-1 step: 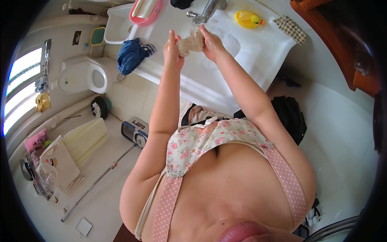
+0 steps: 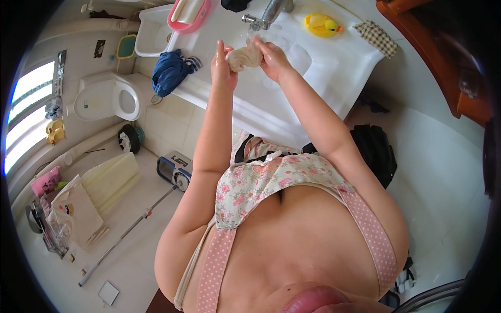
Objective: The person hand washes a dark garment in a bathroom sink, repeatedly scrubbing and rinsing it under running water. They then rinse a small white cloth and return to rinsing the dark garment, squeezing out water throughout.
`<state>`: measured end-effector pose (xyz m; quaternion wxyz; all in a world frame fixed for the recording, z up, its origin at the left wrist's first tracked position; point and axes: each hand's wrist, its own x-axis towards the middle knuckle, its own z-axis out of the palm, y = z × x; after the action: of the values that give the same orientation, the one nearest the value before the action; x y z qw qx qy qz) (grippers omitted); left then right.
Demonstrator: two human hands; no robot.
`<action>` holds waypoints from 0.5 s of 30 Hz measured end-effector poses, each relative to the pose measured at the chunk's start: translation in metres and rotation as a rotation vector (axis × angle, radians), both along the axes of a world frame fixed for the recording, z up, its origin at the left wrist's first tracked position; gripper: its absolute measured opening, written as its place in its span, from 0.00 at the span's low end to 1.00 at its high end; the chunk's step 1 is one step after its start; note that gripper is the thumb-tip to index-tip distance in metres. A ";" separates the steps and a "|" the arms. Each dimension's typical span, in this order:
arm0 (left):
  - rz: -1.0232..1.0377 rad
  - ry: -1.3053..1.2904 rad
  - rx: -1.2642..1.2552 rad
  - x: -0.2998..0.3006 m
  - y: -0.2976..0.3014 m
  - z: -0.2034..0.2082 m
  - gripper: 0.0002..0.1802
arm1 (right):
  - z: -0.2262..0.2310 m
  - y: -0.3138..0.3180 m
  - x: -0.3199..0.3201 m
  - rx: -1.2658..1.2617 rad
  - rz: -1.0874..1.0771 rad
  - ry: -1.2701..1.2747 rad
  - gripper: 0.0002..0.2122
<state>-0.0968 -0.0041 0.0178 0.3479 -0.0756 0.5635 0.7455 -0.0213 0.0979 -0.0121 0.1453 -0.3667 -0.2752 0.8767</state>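
A beige, wet-looking cloth (image 2: 243, 59) is bunched and twisted between my two hands over the white sink (image 2: 334, 78). My left hand (image 2: 223, 65) closes on its left end, with the thumb pointing up. On the right end, my right hand (image 2: 272, 58) grips the cloth with bent fingers. Just beyond the hands is the metal faucet (image 2: 269, 15), and a clear streak like water hangs below its spout. White suds (image 2: 297, 55) lie in the basin to the right of my right hand.
On the sink's rim sit a yellow duck (image 2: 321, 25), a checked cloth (image 2: 377, 37), a blue cloth (image 2: 169, 73) and a pink soap dish (image 2: 189, 21). A toilet (image 2: 107, 99) stands to the left. A long-handled mop (image 2: 130, 235) lies across the floor, near several bags.
My right hand has come slightly nearer and to the left. The cloth is more bunched between the hands, and its upper end no longer reaches up toward the spout.
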 end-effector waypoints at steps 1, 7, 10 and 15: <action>0.059 -0.009 -0.004 -0.002 -0.002 -0.001 0.19 | -0.001 -0.005 0.000 0.027 0.018 0.033 0.11; -0.093 -0.408 0.253 0.024 -0.001 -0.018 0.24 | 0.012 -0.024 -0.002 0.382 0.171 -0.015 0.10; -0.002 -0.294 0.317 0.019 -0.001 -0.045 0.21 | 0.027 -0.014 0.006 0.894 0.314 -0.248 0.11; 0.166 -0.184 0.275 0.006 0.007 -0.033 0.16 | 0.020 -0.017 0.022 1.588 -0.018 -0.223 0.11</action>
<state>-0.0912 0.0031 -0.0147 0.3423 -0.1416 0.4137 0.8316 0.0011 0.0811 0.0075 0.3417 -0.2414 -0.8267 0.3761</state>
